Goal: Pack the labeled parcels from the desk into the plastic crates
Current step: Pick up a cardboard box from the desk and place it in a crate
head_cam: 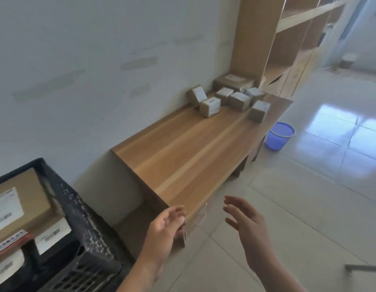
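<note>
Several small labeled cardboard parcels (210, 106) sit clustered at the far end of the wooden desk (183, 157), with a larger flat parcel (233, 81) behind them against the shelf unit. A black plastic crate (81, 224) stands at the lower left, holding labeled boxes; the biggest one (16, 205) lies on top. My left hand (165, 228) hovers empty by the desk's near corner, fingers loosely curled. My right hand (246, 224) is beside it over the floor, fingers spread, holding nothing. Both hands are far from the parcels.
A blue plastic bin (278, 135) stands on the tiled floor (309, 207) past the desk's right side. A tall wooden shelf unit (277, 43) rises at the desk's far end. The white wall (77, 70) runs along the left. A grey bar (364, 267) juts in at lower right.
</note>
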The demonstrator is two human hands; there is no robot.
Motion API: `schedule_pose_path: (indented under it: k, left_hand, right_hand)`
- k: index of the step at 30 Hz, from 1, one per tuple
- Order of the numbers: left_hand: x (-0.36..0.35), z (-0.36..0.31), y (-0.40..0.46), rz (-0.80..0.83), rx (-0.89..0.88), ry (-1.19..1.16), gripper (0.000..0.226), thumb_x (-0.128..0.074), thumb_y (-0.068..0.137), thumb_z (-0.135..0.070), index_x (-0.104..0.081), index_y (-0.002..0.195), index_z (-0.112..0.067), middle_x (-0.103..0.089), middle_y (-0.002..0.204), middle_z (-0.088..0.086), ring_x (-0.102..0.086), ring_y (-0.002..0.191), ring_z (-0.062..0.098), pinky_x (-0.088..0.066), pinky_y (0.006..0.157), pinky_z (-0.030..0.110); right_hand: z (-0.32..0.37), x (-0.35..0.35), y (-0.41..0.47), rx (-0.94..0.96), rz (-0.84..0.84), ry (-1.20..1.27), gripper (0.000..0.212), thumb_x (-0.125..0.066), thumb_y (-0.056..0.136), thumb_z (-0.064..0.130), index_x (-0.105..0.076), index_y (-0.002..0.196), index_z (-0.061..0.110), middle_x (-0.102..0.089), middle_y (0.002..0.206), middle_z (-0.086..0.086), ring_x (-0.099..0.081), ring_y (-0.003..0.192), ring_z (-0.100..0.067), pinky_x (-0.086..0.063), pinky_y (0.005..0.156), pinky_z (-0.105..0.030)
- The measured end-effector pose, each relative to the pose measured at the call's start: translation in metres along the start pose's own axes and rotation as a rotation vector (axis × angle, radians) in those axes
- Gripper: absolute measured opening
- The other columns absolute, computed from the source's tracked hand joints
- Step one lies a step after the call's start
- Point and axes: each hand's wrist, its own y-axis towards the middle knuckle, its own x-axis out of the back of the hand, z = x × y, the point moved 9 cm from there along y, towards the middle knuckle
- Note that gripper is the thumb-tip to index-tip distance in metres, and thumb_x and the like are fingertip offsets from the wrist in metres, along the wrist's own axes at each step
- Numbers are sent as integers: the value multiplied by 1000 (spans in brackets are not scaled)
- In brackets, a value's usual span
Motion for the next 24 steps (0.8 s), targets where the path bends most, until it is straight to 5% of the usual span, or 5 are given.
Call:
schedule_pose_path:
  k: [7,17,24]
  left_hand:
    - [-126,-7,53,101,59,69,20,-64,99,-8,-76,110,-20,-78,102,-5,-72,106,17,-58,98,40]
    - [-252,-37,204,202,65,162,22,-66,96,-6,-75,108,-22,-74,113,5,-69,106,16,-57,89,33]
    - [-357,-107,327,320,41,185,22,-64,98,-7,-70,112,-22,-70,118,5,-65,107,15,-53,99,39]
  right_hand:
    - [6,105,86,-50,-139,50,23,-66,96,6,-80,100,24,-79,100,10,-71,105,-16,-56,99,-47]
    - [33,164,228,-86,-257,97,24,-66,96,4,-80,99,23,-79,102,6,-71,106,-16,-57,97,-41]
    - [93,205,343,-100,-338,-1,24,-65,97,7,-79,98,26,-77,108,2,-70,108,-20,-56,96,-42]
